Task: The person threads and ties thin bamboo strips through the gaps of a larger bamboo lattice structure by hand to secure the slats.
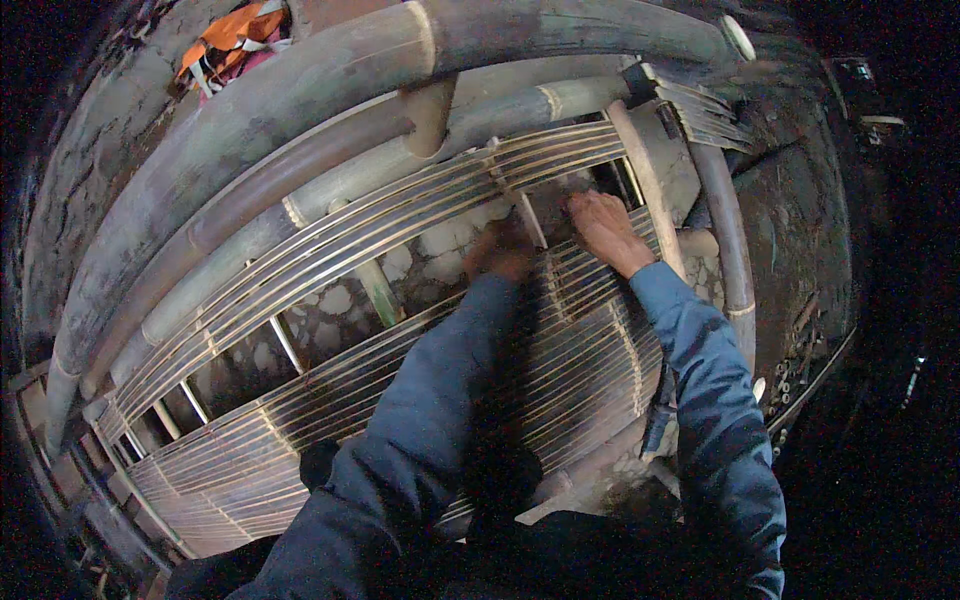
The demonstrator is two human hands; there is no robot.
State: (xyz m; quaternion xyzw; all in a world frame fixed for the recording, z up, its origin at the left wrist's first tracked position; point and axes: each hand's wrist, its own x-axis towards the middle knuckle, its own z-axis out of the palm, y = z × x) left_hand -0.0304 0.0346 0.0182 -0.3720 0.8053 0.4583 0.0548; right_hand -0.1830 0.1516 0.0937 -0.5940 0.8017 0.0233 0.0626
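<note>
Where slim bamboo slats (335, 400) part, hands (605, 228) reach.

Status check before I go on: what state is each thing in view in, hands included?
Blue-sleeved bare left hand: blurred, at the gap between the slats; grip unclear.
Blue-sleeved bare right hand: fingers curled, near the panel's right end; any hold unclear.
Brown slatted bamboo panel: long open gap between its upper and lower slats.
Thick grey-green bamboo pole: lying along the panel's far side.
Orange cloth-like bundle: crumpled, on the ground.

Left fingers (506, 240) dim and blurred, their hold unclear.
</note>
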